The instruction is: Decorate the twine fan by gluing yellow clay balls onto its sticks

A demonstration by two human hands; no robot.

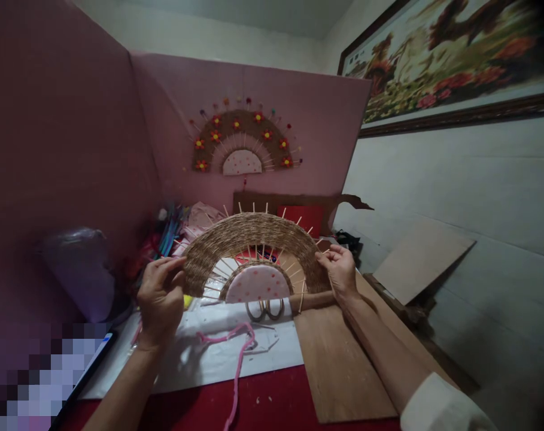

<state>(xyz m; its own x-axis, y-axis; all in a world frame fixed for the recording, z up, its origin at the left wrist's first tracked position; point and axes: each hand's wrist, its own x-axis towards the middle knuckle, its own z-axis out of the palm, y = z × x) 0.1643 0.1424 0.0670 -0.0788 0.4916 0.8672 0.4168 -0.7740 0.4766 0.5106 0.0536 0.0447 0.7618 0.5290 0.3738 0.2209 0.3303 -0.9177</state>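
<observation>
A half-round woven fan (256,226) is held up above the table. Its brown twine arch is threaded on thin wooden sticks that poke out along the outer edge. At its base sits a half-circle of pale pink cloth with red dots (257,284). My left hand (161,299) pinches the fan's left edge between thumb and fingers. On the other side my right hand (341,272) grips the right edge near a protruding stick. Below the fan, a pink fuzzy strip (239,365) lies curled over a white sheet (200,365).
A similar fan with red flowers (236,124) hangs on the pink panel (325,126) behind. A wooden board (343,371) lies on the red tabletop (186,413). Scissors handles (265,310) show under the held fan. A tablet (83,377) stands at lower left.
</observation>
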